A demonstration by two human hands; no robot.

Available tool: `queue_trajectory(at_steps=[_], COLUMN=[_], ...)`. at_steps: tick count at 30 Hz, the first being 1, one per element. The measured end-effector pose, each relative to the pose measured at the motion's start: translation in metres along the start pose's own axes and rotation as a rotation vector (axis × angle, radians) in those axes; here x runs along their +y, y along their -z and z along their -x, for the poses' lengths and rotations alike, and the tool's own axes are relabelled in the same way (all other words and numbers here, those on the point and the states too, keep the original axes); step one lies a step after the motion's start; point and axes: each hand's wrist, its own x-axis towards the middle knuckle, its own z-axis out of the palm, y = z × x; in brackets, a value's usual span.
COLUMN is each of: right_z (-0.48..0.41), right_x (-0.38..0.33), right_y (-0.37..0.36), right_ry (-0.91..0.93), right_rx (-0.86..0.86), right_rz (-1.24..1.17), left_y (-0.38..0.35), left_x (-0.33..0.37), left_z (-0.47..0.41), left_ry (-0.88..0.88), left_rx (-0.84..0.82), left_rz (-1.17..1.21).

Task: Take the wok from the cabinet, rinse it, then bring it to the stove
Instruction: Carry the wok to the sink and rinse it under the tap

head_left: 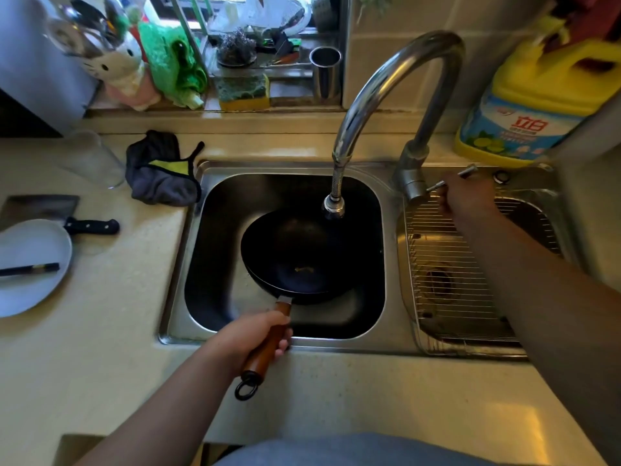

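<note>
A black wok point(295, 257) sits low inside the left sink basin point(208, 250), tilted slightly, with a small yellowish speck on its inner surface. My left hand point(258, 334) is closed around its brown wooden handle point(265, 351), which ends in a black ring. The curved metal faucet point(386, 82) arches over the basin, and its flexible spout head point(333, 206) hangs just above the wok's far rim. No water shows. My right hand point(463, 196) is closed on the thin metal faucet lever point(452, 178) beside the faucet base.
A wire rack point(447, 264) fills the right basin. A yellow detergent jug point(534, 102) stands behind it. On the left counter lie a grey cloth point(161, 169), a clear glass point(94, 159), a cleaver point(50, 213) and a white plate point(30, 264) with chopsticks. Sponges crowd the windowsill.
</note>
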Motion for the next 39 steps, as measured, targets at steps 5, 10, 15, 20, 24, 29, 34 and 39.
queue_trajectory(at_steps=[5, 10, 15, 20, 24, 29, 34, 39], right_z=[-0.002, -0.001, 0.001, 0.003, 0.006, 0.018, 0.089, 0.216], right_x=[0.004, 0.009, 0.014, 0.016, 0.016, 0.016, 0.031, 0.075], right_y=[0.003, 0.003, 0.003, 0.002, 0.001, 0.001, -0.004, -0.015], right_ry=[0.027, 0.006, -0.028, -0.034, -0.028, -0.062, -0.288, -0.540], right_rx=[-0.010, 0.001, 0.007, 0.008, 0.013, -0.040, -0.400, -0.901], right_rz=[-0.014, -0.075, -0.134, -0.163, -0.179, -0.184, 0.051, 0.361], left_y=[0.000, -0.002, -0.002, -0.002, -0.003, -0.005, -0.010, -0.024], left_x=[0.000, -0.001, -0.003, -0.002, -0.001, -0.002, -0.005, -0.006], left_z=[0.003, 0.000, -0.003, -0.003, -0.003, -0.004, -0.007, -0.011], left_ry=[-0.021, 0.003, 0.047, 0.060, 0.064, 0.076, 0.033, -0.092], left_rx=[-0.009, 0.007, 0.013, 0.021, 0.022, 0.024, 0.002, -0.060], left_rz=[0.061, 0.076, 0.072, 0.094, 0.098, 0.096, 0.093, 0.042])
